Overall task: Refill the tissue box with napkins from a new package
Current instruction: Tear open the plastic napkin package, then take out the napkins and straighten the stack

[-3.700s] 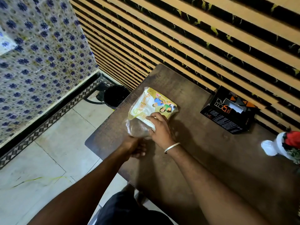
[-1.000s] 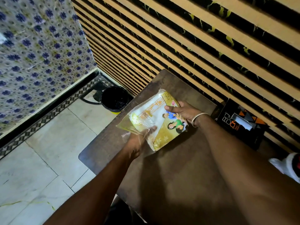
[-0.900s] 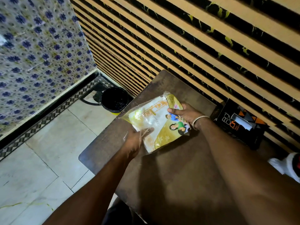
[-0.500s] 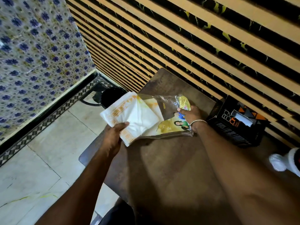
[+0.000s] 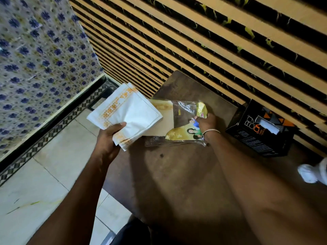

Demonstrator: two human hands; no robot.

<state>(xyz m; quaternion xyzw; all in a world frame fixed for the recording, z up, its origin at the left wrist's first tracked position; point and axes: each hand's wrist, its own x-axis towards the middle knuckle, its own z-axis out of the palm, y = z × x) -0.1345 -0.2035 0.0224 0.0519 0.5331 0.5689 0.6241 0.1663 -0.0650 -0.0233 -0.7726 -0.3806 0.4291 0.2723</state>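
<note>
Left hand [image 5: 108, 138] grips the napkin stack [image 5: 127, 114] at centre left, clear of the wrapper [image 5: 177, 121], which the right hand [image 5: 206, 121] pinches against the worktop [image 5: 177, 174]. The tissue box [image 5: 261, 131] sits at right, slot up. Keeping the stack squared and pinched flat should ease carrying it across and loading it.

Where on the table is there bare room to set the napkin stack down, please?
The table is bare between the two forearms, just below the empty wrapper. The far strip is crowded: right hand on the wrapper, tissue box by the wall. The left hand holds the napkins.
</note>
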